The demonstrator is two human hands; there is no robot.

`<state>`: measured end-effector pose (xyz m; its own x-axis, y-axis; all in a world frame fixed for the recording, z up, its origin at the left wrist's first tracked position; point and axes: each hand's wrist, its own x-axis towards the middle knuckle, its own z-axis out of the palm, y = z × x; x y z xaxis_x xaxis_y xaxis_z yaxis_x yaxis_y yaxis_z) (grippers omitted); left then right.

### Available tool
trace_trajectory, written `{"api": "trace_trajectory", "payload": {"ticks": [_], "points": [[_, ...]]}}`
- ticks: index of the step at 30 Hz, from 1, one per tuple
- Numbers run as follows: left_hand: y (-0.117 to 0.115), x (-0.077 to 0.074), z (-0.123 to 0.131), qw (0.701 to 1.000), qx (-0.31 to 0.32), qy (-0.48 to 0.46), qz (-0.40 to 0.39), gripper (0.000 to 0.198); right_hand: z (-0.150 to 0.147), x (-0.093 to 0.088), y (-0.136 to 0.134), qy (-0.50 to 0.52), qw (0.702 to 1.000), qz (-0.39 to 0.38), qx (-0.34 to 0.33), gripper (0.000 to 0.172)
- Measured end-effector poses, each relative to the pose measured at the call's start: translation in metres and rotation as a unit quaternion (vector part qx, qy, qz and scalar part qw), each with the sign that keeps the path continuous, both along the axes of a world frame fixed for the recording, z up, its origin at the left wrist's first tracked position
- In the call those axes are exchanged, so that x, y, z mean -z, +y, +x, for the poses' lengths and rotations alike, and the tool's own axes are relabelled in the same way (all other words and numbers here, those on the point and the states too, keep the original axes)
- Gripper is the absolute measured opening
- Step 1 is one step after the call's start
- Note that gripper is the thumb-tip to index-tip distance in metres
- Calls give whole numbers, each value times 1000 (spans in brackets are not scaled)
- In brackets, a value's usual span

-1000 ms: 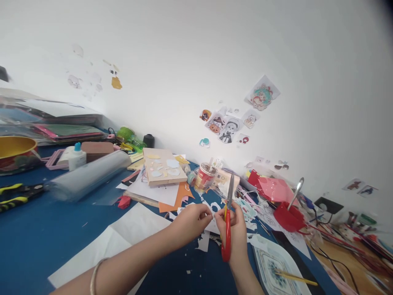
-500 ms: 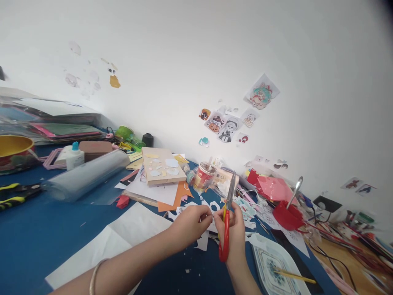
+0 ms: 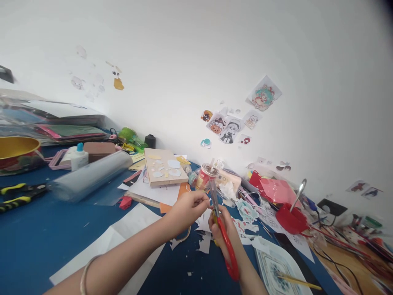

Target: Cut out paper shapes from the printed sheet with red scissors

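My right hand [image 3: 225, 229] is closed around red-handled scissors [image 3: 229, 250], whose metal blades point up and away from me. A bit of yellow shows beside their handle. Just left of the blades, my left hand [image 3: 195, 205] is closed in a pinch; anything between its fingertips is too small to make out. White paper scraps [image 3: 204, 241] lie on the blue table under my hands. Cut-out pieces with red marks [image 3: 244, 225] and a pale teal cut-out [image 3: 247, 209] are to the right. A red cup [image 3: 206, 177] stands behind the blades.
A white sheet [image 3: 123, 233] lies under my left forearm. On the left are a clear plastic roll [image 3: 92, 176], pliers [image 3: 23, 196] and a glue bottle [image 3: 80, 157]. A board with paper pieces [image 3: 164, 168] sits behind. A tray [image 3: 276, 262] holding a brush is at right.
The scissors have tipped left, blades now nearer my left fingertips and the handle swung lower right. My left hand has risen slightly. The whole view has shifted a little.
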<state>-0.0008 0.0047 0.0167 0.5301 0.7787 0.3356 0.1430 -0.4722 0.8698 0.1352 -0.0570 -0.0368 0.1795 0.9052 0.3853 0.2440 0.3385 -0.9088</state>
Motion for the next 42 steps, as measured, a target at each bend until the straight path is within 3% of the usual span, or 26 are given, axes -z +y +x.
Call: {"api": "trace_trajectory", "payload": {"ticks": [10, 26, 42], "points": [[-3, -13, -7, 1000, -26, -8, 8, 23, -1, 4, -1, -17, 999, -12, -32, 54], [-3, -10, -5, 1000, -13, 9, 0, 23, 6, 5, -1, -25, 996, -28, -80, 55], [-5, -10, -5, 1000, -20, 8, -14, 23, 3, -3, -5, -36, 995, -42, -79, 57]]}}
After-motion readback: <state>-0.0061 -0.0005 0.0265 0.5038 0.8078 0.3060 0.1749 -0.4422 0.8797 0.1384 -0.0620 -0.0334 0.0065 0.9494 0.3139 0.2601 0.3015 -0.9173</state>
